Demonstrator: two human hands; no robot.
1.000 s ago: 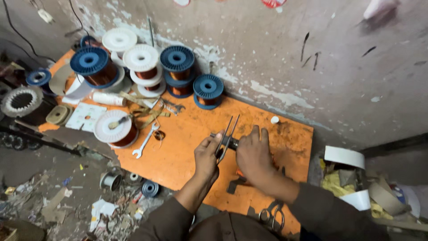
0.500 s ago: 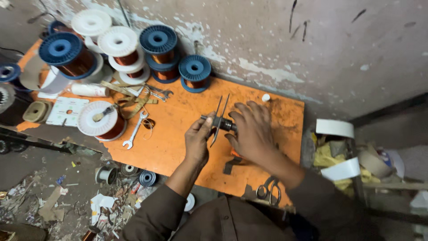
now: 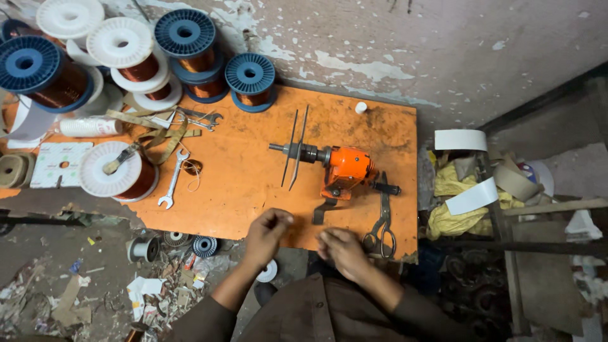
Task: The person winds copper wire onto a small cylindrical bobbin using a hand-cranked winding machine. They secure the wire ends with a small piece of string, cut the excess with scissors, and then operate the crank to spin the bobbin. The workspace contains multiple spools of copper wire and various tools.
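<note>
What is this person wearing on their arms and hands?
Both arms are covered by long dark brown fabric sleeves that end at the wrists. The left hand and the right hand are bare: no gloves, and no rings, watch or bracelets can be made out.

Single head view, looked steeply down from above worker. Faced wall (image 3: 443, 44) beyond orange table (image 3: 240, 183). Sat fairly close: table filled mid-frame, hands (image 3: 266, 231) at near edge, floor (image 3: 63, 285) showed left. No second view shared.
</note>
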